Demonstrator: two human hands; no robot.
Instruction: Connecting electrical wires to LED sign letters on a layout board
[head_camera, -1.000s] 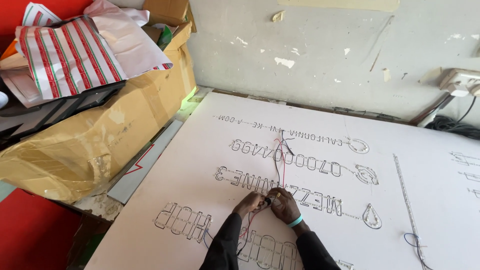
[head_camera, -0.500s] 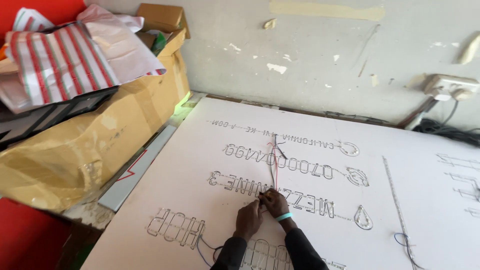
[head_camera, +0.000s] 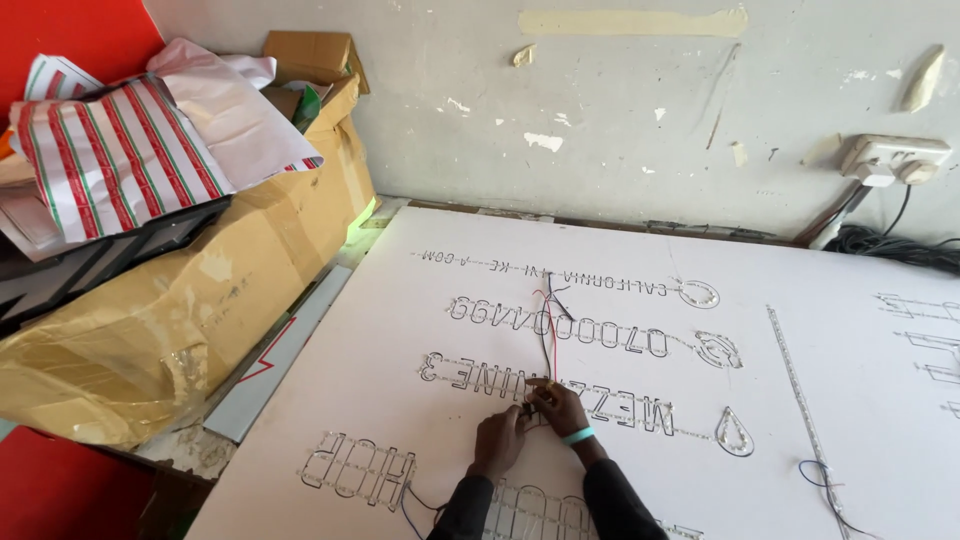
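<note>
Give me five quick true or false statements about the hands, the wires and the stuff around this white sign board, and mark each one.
1. Both hands meet at the wires on the white sign board. True: the left hand and right hand pinch the red and black wires.
2. The right wrist is bare. False: it wears a light blue wristband.
3. The wall socket is above the board's left corner. False: it is at the upper right.
4. A tape-wrapped cardboard box sits left of the board. True.
5. The striped paper is blue and yellow. False: red, white and green.
</note>
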